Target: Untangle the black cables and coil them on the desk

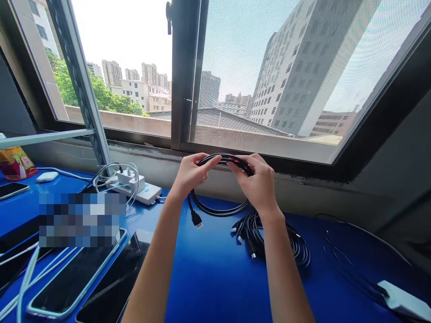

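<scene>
— What do the hands hold?
— A black cable (218, 208), coiled in a loop, thin and glossy. The left hand (190, 172) and right hand (257, 179) each have their grip closed on the top of the coil, above the table's far edge, near the window sill. One plug (196, 220) hangs down.
— Any writing?
— None I can read.
— And around it?
— A glossy blue table (215, 278). A bundle (269, 237) of more black cables lies just under the right wrist. A white power strip (139, 188) sits to the left, phones (74, 278) at the near left corner. Behind, a window (269, 80) shows tower blocks.
</scene>
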The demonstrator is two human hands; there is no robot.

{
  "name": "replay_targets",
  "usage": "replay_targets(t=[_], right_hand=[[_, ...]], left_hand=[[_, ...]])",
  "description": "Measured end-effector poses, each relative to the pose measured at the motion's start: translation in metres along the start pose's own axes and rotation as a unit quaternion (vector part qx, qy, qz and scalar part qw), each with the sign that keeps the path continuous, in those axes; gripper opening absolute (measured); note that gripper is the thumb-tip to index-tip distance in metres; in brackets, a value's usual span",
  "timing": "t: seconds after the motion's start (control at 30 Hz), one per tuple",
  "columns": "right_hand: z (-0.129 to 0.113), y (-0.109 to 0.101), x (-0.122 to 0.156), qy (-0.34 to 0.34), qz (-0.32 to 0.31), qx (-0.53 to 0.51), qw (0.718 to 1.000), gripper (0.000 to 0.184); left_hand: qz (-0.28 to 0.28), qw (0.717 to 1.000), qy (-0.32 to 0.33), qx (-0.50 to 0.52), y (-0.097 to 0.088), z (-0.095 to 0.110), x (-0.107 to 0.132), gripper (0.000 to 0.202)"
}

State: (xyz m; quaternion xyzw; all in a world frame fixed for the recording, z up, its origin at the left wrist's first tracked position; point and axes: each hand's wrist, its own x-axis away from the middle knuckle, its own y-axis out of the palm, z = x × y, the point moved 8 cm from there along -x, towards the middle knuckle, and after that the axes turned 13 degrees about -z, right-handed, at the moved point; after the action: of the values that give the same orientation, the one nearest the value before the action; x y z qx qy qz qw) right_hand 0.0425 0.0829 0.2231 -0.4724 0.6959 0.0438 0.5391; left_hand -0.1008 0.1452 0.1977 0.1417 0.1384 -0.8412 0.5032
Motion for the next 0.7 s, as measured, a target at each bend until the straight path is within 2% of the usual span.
replay_targets(t=[0.1, 0.23, 0.3, 0.43, 0.5, 0.57, 0.7], right_hand=[[0.002, 0.003, -0.001, 0.059, -0.036, -0.058, 0.996, 0.029], [-0.001, 0.007, 0.004, 0.159, -0.103, -0.127, 0.974, 0.029], [-0.004, 0.013, 0.008, 0.203, -0.152, -0.193, 0.948, 0.033], [-0.01, 0.029, 0.014, 0.267, -0.232, -0.32, 0.879, 0.037], [-0.012, 0.033, 0.015, 0.277, -0.253, -0.343, 0.861, 0.039], [-0.012, 0.035, 0.014, 0.269, -0.264, -0.352, 0.857, 0.043], [-0.014, 0.035, 0.012, 0.213, -0.26, -0.359, 0.871, 0.061]], left_hand=[[0.002, 1.0, 0.005, -0.017, -0.005, -0.001, 0.0, 0.039], [-0.061, 0.998, -0.01, 0.019, -0.001, -0.007, -0.001, 0.049], [-0.103, 0.994, -0.004, 0.043, 0.003, -0.007, 0.0, 0.053], [-0.165, 0.983, 0.032, 0.074, 0.007, -0.001, 0.002, 0.057], [-0.177, 0.98, 0.04, 0.076, 0.008, 0.0, 0.002, 0.059], [-0.175, 0.981, 0.043, 0.075, 0.007, -0.001, 0.001, 0.059], [-0.15, 0.985, 0.031, 0.073, 0.005, -0.003, 0.0, 0.063]])
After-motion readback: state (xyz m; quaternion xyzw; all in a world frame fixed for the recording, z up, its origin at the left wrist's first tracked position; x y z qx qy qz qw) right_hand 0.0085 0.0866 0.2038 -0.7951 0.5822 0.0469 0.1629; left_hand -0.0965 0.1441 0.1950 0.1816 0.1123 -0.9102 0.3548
